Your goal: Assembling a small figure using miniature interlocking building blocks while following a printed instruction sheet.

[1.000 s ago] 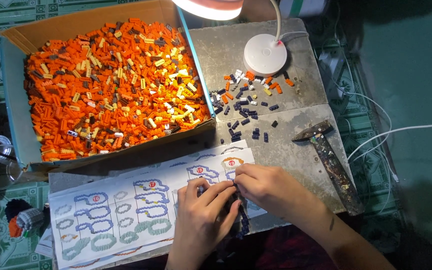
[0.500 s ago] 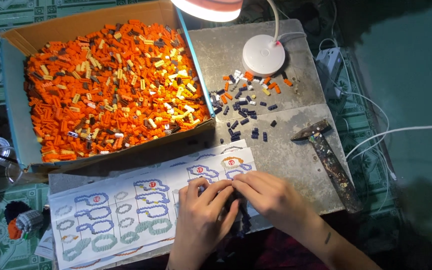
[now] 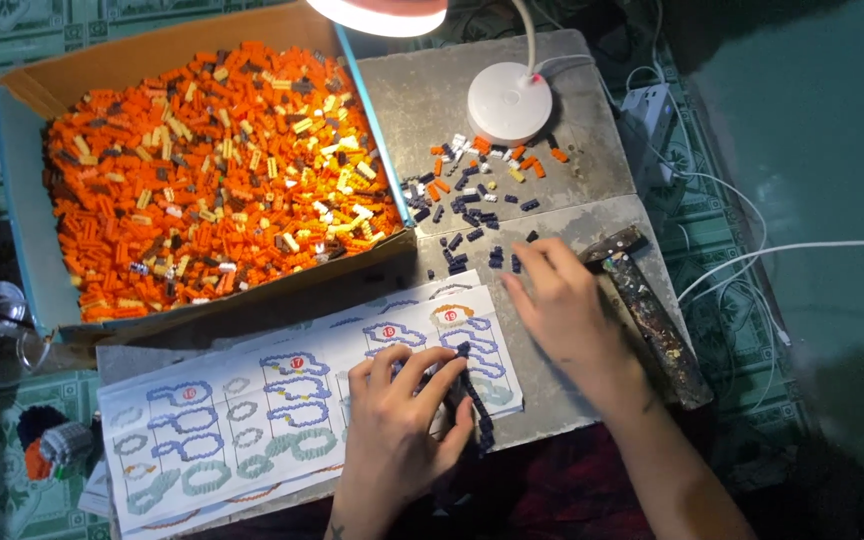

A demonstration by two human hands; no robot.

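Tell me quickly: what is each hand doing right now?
Left hand: closed on the dark brick assembly.
Right hand: open, empty, fingers over loose dark bricks.

Open brown cardboard box (image 3: 22, 85) upper left; printed instruction sheet (image 3: 212, 420) below.

Cardboard box (image 3: 27, 85) at 10 o'clock: brown, blue inner lining, filled with mostly orange bricks (image 3: 202, 180) mixed with yellow, white, dark. Loose bricks (image 3: 477, 205) at 1 o'clock: dark navy, orange, white. Lamp base (image 3: 509, 102) white. Slab (image 3: 432, 100) mottled grey. Instruction sheet (image 3: 252, 420) at 7 o'clock: white with blue-green outlines, orange number dots. Hammer (image 3: 652, 310) rusty, speckled.
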